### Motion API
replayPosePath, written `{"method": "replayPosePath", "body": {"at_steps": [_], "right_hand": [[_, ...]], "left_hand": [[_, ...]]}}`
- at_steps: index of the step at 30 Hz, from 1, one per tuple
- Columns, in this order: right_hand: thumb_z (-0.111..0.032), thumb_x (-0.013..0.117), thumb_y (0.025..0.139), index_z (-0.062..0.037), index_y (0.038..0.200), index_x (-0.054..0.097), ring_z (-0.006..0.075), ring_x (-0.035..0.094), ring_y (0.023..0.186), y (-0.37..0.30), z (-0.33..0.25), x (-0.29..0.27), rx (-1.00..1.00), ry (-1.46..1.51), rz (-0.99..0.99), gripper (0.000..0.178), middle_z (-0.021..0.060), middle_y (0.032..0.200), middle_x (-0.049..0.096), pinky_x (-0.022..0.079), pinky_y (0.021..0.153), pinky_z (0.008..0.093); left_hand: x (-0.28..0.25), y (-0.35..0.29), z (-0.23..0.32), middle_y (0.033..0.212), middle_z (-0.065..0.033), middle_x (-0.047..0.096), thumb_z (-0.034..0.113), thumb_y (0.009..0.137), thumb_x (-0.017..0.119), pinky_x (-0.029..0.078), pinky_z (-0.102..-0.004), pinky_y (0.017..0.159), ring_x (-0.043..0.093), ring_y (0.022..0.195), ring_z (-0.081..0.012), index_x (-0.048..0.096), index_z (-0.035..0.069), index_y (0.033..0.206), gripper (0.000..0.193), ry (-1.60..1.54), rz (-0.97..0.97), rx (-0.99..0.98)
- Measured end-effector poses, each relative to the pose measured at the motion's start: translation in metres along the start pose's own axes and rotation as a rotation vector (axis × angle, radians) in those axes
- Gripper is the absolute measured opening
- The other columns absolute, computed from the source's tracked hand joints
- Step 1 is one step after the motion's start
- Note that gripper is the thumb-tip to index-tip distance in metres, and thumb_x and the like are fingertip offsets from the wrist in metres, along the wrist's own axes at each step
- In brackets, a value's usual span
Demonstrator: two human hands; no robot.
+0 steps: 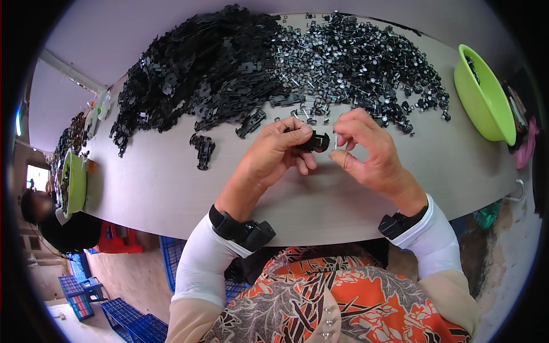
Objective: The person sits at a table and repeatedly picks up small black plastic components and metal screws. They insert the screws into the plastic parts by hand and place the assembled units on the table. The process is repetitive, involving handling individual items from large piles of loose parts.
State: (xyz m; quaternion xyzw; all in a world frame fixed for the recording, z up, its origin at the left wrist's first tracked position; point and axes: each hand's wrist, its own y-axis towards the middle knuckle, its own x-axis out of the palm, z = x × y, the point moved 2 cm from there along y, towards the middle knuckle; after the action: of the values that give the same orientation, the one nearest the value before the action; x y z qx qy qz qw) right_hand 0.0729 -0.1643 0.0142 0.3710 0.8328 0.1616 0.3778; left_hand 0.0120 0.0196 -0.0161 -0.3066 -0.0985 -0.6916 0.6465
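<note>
My left hand (pixel 273 150) is closed around a black plastic toy-car chassis (pixel 321 142), its notched end pointing right past my fingers. Just beside it, my right hand (pixel 370 153) pinches a thin silvery wheel axle (pixel 336 140) between thumb and fingers. A small gap separates the axle from the chassis; the fingertips partly hide the axle's ends. Two loose chassis (pixel 203 151) lie on the table left of my left hand, one nearer the heap. Beyond my hands a few loose axles (pixel 311 111) lie at the front of the axle pile.
A large heap of black chassis (pixel 200 68) and a pile of wheel axles (pixel 366 63) cover the far table (pixel 297 211). Green basins stand at the right (pixel 486 97) and left (pixel 74 183). Another person (pixel 74 228) sits at the far left, near blue crates (pixel 128 320).
</note>
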Motion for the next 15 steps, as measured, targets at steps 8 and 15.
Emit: {"method": "replayPosePath", "body": {"at_steps": [8,15], "right_hand": [[0.004,0.072,0.065,-0.0036,0.099,0.057,0.0289,0.059,0.082,-0.001,-0.006,0.01,-0.135,-0.104,0.003,0.038,0.01,0.095,0.056,0.05,0.067,0.0348],[0.006,0.07,0.063,-0.0033,0.088,0.054,0.0278,0.054,0.081,-0.003,-0.006,0.012,-0.165,-0.115,-0.024,0.031,0.008,0.088,0.053,0.046,0.066,0.0365]], "left_hand": [[0.011,0.0,-0.014,0.083,-0.0078,0.062,0.019,0.094,0.055,0.043,-0.0219,0.046,0.06,0.06,-0.0149,0.055,0.002,0.092,0.016,-0.097,0.022,-0.068],[0.016,-0.005,-0.017,0.081,-0.0044,0.06,0.021,0.094,0.054,0.034,-0.0224,0.044,0.048,0.053,-0.0112,0.057,0.003,0.092,0.018,-0.194,0.062,-0.065]]}}
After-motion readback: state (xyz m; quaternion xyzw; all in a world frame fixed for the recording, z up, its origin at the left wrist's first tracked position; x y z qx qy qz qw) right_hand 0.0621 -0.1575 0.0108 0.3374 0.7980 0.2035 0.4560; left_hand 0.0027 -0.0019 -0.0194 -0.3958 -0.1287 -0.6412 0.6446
